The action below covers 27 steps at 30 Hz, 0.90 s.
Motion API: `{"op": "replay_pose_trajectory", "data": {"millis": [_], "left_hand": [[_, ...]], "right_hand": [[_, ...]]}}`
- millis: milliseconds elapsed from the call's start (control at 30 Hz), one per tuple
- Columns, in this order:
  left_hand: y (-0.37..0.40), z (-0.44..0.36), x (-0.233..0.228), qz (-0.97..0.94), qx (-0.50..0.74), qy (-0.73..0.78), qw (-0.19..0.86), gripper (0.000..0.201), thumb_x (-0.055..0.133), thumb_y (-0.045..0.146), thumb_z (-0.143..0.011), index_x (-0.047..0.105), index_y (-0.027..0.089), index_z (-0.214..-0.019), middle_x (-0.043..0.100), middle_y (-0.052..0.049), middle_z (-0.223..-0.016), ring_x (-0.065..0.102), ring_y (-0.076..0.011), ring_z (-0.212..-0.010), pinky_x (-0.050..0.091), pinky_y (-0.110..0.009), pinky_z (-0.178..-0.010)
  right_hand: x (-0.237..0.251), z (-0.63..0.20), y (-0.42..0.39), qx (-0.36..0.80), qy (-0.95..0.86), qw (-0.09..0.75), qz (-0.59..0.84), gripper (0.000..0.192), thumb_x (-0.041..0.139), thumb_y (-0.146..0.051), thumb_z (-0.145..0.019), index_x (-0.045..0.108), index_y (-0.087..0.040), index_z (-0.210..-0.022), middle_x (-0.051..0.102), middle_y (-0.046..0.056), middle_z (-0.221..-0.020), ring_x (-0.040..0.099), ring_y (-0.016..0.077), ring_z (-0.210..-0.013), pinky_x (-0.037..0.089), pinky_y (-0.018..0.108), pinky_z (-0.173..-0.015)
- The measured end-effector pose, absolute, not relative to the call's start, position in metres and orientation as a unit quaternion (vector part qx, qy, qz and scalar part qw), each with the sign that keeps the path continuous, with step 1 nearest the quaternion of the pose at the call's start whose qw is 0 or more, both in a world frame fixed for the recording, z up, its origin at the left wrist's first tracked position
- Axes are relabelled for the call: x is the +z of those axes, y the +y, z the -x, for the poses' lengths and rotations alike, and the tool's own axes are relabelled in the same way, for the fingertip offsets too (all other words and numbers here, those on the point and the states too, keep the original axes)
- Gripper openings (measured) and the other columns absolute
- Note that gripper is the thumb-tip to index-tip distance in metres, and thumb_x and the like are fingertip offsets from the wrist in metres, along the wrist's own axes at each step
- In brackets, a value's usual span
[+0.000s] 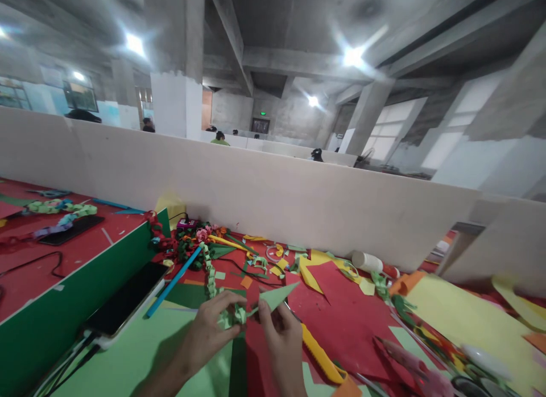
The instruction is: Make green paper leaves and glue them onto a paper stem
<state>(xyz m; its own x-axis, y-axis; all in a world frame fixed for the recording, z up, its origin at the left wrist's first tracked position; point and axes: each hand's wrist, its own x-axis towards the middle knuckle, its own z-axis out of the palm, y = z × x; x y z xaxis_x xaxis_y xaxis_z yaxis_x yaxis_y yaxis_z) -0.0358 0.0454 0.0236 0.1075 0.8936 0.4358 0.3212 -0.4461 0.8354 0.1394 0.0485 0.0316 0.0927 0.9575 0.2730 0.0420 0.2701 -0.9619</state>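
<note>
My left hand (215, 323) is closed, thumb and fingers pinching the end of a light green folded-paper chain (210, 274). The chain runs away from me across the table toward a pile of paper pieces. Close beside it, my right hand (279, 334) is also closed, with a pointed light green paper piece (277, 296) between thumb and fingers. The paper's tip points up and to the right, and its narrow lower end reaches toward the chain in my left hand. A yellow-handled tool (322, 354), perhaps a utility knife, lies just right of my right hand.
A phone (125, 300) with cables lies on the left by a green divider (98, 306). A blue stick (174, 280) rests near it. Red paper (341, 311), a white bottle (367, 261) and a pink glue gun (409, 363) are on the right. A white partition (256, 186) stands behind.
</note>
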Motion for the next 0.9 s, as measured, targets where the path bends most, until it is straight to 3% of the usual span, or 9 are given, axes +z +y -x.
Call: {"op": "replay_pose_trajectory", "data": {"millis": [100, 200, 267, 433, 700, 900], "left_hand": [[0.046, 0.038, 0.026, -0.67, 0.494, 0.432, 0.347, 0.039, 0.081, 0.013, -0.077, 0.075, 0.027, -0.113, 0.073, -0.005, -0.119, 0.07, -0.0215, -0.092, 0.054, -0.03, -0.088], [0.046, 0.041, 0.033, -0.67, 0.493, 0.398, 0.387, 0.018, 0.074, 0.028, -0.089, 0.079, 0.027, -0.107, 0.071, -0.007, -0.122, 0.069, -0.0231, -0.101, 0.052, -0.032, -0.093], [0.047, 0.042, 0.037, -0.671, 0.495, 0.393, 0.387, 0.015, 0.067, 0.032, -0.095, 0.081, 0.027, -0.099, 0.072, -0.007, -0.117, 0.068, -0.0238, -0.107, 0.048, -0.032, -0.096], [0.048, 0.039, 0.036, -0.648, 0.494, 0.417, 0.403, 0.012, 0.076, 0.033, -0.085, 0.08, 0.022, -0.081, 0.072, -0.008, -0.105, 0.066, -0.022, -0.09, 0.046, -0.028, -0.075], [0.048, 0.031, 0.028, -0.587, 0.506, 0.461, 0.432, 0.024, 0.078, 0.042, -0.078, 0.074, 0.019, -0.073, 0.07, -0.007, -0.1, 0.062, -0.0199, -0.08, 0.041, -0.025, -0.063], [0.048, 0.022, 0.023, -0.549, 0.522, 0.47, 0.453, 0.034, 0.075, 0.051, -0.08, 0.074, 0.017, -0.076, 0.07, -0.008, -0.095, 0.062, -0.0209, -0.079, 0.042, -0.025, -0.061]], "right_hand": [[0.032, -0.141, 0.058, 0.438, -0.499, 0.593, 0.455, 0.047, 0.074, -0.064, -0.081, 0.068, -0.018, -0.075, 0.065, 0.002, -0.064, 0.057, 0.018, -0.061, 0.046, 0.027, -0.059], [0.032, -0.143, 0.066, 0.454, -0.485, 0.595, 0.452, 0.048, 0.077, -0.065, -0.078, 0.067, -0.018, -0.074, 0.06, -0.001, -0.058, 0.052, 0.0151, -0.056, 0.043, 0.026, -0.056], [0.031, -0.143, 0.068, 0.466, -0.475, 0.597, 0.448, 0.048, 0.08, -0.065, -0.075, 0.066, -0.018, -0.079, 0.053, -0.005, -0.055, 0.046, 0.0124, -0.053, 0.04, 0.025, -0.053], [0.028, -0.139, 0.064, 0.491, -0.459, 0.596, 0.439, 0.052, 0.083, -0.063, -0.072, 0.06, -0.021, -0.094, 0.048, -0.009, -0.056, 0.039, 0.0099, -0.052, 0.035, 0.022, -0.051], [0.032, -0.136, 0.059, 0.495, -0.474, 0.575, 0.448, 0.045, 0.082, -0.059, -0.076, 0.063, -0.019, -0.071, 0.06, -0.002, -0.06, 0.055, 0.0157, -0.062, 0.046, 0.028, -0.064], [0.029, -0.134, 0.059, 0.49, -0.476, 0.564, 0.465, 0.046, 0.083, -0.06, -0.073, 0.065, -0.019, -0.067, 0.063, 0.0, -0.061, 0.056, 0.017, -0.061, 0.047, 0.028, -0.062]]}}
